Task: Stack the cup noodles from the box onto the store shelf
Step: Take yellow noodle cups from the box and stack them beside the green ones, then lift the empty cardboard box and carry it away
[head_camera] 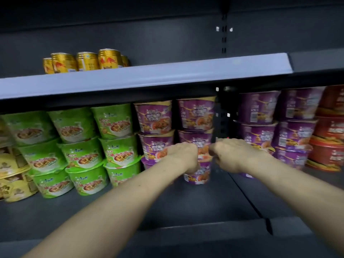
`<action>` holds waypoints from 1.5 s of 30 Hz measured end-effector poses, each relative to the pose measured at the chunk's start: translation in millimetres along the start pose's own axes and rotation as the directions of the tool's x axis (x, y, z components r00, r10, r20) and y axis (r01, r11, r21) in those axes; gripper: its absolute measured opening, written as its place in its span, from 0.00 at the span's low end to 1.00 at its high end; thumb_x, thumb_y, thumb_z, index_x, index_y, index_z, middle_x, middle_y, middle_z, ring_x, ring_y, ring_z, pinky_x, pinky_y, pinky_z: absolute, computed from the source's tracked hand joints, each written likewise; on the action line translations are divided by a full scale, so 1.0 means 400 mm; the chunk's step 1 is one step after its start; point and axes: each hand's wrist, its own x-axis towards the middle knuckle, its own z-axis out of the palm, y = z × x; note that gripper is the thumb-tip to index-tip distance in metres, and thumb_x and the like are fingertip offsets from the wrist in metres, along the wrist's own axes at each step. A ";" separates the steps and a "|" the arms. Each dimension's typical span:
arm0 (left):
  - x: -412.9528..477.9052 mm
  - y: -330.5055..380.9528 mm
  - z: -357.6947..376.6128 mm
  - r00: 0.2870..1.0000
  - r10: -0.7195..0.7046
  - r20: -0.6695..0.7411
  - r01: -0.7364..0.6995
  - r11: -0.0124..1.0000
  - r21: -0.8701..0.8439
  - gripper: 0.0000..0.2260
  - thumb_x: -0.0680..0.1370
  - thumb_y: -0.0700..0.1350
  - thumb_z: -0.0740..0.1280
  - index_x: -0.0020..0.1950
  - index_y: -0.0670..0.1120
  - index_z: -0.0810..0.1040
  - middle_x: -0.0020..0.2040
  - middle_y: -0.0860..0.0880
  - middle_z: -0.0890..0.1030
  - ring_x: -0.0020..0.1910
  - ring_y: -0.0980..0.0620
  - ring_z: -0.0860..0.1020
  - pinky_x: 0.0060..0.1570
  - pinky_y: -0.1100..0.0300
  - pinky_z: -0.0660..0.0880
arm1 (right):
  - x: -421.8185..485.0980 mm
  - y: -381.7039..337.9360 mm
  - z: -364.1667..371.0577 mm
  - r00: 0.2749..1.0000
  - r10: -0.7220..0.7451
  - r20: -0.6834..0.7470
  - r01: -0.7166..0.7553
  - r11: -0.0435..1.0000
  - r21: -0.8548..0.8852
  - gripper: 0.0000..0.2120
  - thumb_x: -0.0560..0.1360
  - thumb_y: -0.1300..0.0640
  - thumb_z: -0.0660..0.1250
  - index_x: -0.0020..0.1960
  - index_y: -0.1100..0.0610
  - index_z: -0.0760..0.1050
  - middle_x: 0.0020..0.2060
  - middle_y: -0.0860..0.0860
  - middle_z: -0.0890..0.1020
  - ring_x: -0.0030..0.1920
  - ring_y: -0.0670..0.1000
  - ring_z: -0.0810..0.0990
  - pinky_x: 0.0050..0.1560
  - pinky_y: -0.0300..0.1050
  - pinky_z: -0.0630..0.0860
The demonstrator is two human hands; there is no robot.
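Reaching into the lower shelf [186, 205], the left hand [183, 157] and right hand [230, 157] meet at a three-high column of purple cup noodles. They flank the middle purple cup [203, 152], one on either side. Each grip looks clamped on the cup's sides with curled fingers, though blur hides the fingertips. That cup sits on another purple cup [197, 175], far back on the shelf. A second purple column stands just to its left. Left of that are green cups [80, 146], with yellow cups [13, 174] at the far left. To the right are more purple cups [275, 127], then red cups [329, 136]. Gold cans [87, 61] stand on the upper shelf [149, 79].
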 end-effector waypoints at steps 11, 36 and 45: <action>-0.036 0.379 0.006 0.956 0.293 0.023 -0.291 0.955 -0.053 0.14 0.78 0.50 0.66 0.61 0.47 0.75 0.63 0.47 0.76 0.62 0.45 0.75 0.49 0.56 0.69 | -0.297 0.216 0.056 0.965 0.235 0.119 -0.233 0.972 -0.032 0.14 0.77 0.58 0.61 0.62 0.56 0.74 0.61 0.54 0.77 0.61 0.56 0.76 0.53 0.46 0.73; -0.260 1.404 0.170 0.412 0.895 0.171 -0.891 0.435 -0.129 0.13 0.79 0.45 0.64 0.62 0.45 0.75 0.58 0.46 0.76 0.55 0.43 0.75 0.44 0.54 0.69 | -1.131 0.712 0.213 0.420 0.813 0.404 -0.856 0.503 -0.123 0.09 0.78 0.58 0.61 0.56 0.57 0.75 0.56 0.54 0.79 0.57 0.55 0.77 0.48 0.44 0.69; -0.357 1.739 0.322 0.162 0.945 0.285 -0.964 0.213 -0.159 0.12 0.78 0.44 0.65 0.61 0.45 0.75 0.59 0.45 0.75 0.58 0.43 0.75 0.50 0.51 0.70 | -1.389 0.872 0.380 0.103 0.854 0.509 -0.960 0.220 -0.175 0.14 0.77 0.62 0.58 0.34 0.56 0.64 0.37 0.50 0.72 0.40 0.52 0.72 0.39 0.43 0.68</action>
